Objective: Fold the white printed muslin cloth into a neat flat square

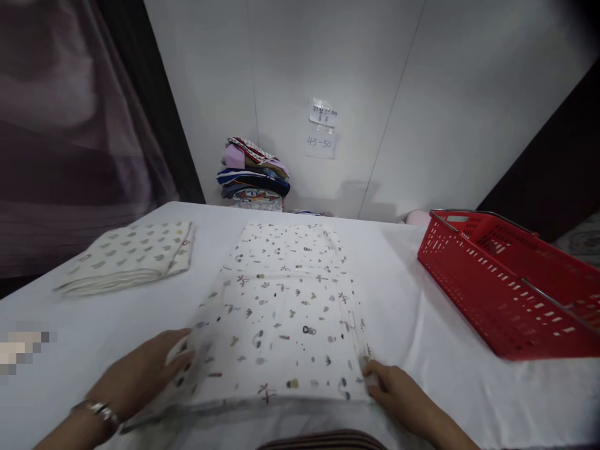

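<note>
A white cloth (281, 312) with small printed motifs lies spread lengthwise on the table in front of me, folded into a long rectangle. At its near left edge, my left hand (140, 372) has some of the fabric between thumb and fingers, slightly blurred, with a bracelet on the wrist. The near right corner is pinched in my right hand (398, 394), thumb and fingertips closed on the edge. The cloth's near border droops a little and looks blurred.
A folded cream cloth (135, 253) with grey prints lies at the left. A red perforated basket (492, 287) with metal handles stands on the right. Behind the white table (389, 275), a stack of folded fabrics (255, 175) rests near the wall, below paper labels (321, 142).
</note>
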`<state>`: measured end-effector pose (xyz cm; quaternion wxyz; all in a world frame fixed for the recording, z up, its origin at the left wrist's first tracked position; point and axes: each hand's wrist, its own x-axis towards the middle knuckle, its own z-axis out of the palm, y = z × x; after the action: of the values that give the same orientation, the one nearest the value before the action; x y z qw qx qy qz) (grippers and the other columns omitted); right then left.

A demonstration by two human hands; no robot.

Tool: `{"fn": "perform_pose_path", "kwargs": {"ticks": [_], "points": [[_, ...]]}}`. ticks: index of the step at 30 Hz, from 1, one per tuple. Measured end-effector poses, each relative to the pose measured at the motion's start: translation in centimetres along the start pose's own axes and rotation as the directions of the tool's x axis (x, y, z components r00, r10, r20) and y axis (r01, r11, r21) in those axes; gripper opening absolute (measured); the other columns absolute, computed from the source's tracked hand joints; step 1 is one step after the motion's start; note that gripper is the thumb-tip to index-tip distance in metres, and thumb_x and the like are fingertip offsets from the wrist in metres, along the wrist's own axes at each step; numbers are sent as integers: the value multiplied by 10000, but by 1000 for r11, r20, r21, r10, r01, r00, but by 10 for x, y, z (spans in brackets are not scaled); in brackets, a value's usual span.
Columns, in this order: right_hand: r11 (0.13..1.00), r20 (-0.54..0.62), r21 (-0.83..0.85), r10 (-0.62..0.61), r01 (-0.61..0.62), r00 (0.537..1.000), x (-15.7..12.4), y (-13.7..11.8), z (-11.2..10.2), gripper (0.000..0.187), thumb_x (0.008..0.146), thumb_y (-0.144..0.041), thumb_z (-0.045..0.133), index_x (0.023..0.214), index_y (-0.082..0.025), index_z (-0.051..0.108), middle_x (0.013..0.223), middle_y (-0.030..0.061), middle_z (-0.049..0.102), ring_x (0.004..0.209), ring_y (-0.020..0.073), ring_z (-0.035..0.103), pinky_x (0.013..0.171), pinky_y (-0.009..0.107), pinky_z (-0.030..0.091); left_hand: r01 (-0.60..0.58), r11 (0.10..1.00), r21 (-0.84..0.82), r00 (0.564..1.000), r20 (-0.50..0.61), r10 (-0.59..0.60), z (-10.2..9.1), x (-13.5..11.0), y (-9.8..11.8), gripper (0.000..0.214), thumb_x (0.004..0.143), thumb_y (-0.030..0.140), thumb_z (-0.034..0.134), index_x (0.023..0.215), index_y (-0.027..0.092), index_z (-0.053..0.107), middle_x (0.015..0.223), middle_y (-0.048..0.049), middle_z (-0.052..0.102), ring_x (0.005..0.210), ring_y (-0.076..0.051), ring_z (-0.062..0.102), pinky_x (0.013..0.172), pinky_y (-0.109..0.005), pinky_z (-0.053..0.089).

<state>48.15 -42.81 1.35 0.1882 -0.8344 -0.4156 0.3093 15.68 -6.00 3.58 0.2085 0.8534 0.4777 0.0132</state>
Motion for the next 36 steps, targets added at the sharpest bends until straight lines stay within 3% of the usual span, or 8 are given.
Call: {"fn": "perform_pose_path", "kwargs": {"ticks": [4,7,10,15,18,25,32,36], "points": [[1000,68,-6,14,-14,998,-4,0,-9,301,745,-249,523,1028,-282,620,647,-24,621,646,172,565,610,247,342,-308,951,0,949,69,307,26,19,75,448,738,500,470,1062,249,649,1247,-49,592,1126,-260,549,974,-356,398],[999,73,5,-34,33,997,5,0,-24,206,769,-276,530,920,-248,667,631,-21,621,599,153,546,570,237,327,-461,884,-75,877,112,467,50,37,124,389,795,433,424,1033,224,649,1177,-61,627,1079,-235,566,923,-337,431],[996,-116,-8,-86,86,989,35,-1,-37,221,817,-247,453,776,-196,664,713,13,648,652,156,556,610,245,354,-530,833,-158,818,165,551,68,54,170,350,836,402,386,1006,226,637,1054,-46,659,884,-195,611,783,-313,467],[1000,-328,0,-10,11,945,109,-1,-48,196,794,-211,480,855,-166,661,836,58,672,762,185,577,698,262,394,-580,800,-156,761,246,600,99,71,229,283,841,349,403,886,209,645,868,-43,647,774,-182,578,703,-310,434],[991,-329,106,111,-80,938,144,-4,-53,186,777,-192,511,879,-169,665,842,58,676,797,191,587,723,259,398,-627,756,-190,715,246,654,115,71,241,255,840,304,404,768,206,629,827,-33,609,787,-171,563,722,-301,420],[924,-172,329,260,-193,950,166,-3,-65,179,790,-230,543,923,-146,629,530,3,597,496,129,527,495,217,379,-582,771,-258,747,205,632,125,68,239,193,827,279,454,774,208,626,836,-13,577,775,-144,547,717,-281,408],[732,101,631,252,-258,962,167,16,-65,241,784,-389,589,701,-172,522,409,-28,491,340,72,374,345,192,189,-558,788,-260,769,195,608,127,70,242,195,830,273,450,751,206,616,839,-4,562,742,-125,531,690,-262,394],[632,128,738,214,-238,968,176,22,-63,190,825,-355,518,765,-176,502,501,-25,515,396,64,427,350,177,162,-544,802,-248,785,186,590,130,67,240,180,831,279,457,769,211,612,863,5,559,699,-111,520,661,-259,388]]}}
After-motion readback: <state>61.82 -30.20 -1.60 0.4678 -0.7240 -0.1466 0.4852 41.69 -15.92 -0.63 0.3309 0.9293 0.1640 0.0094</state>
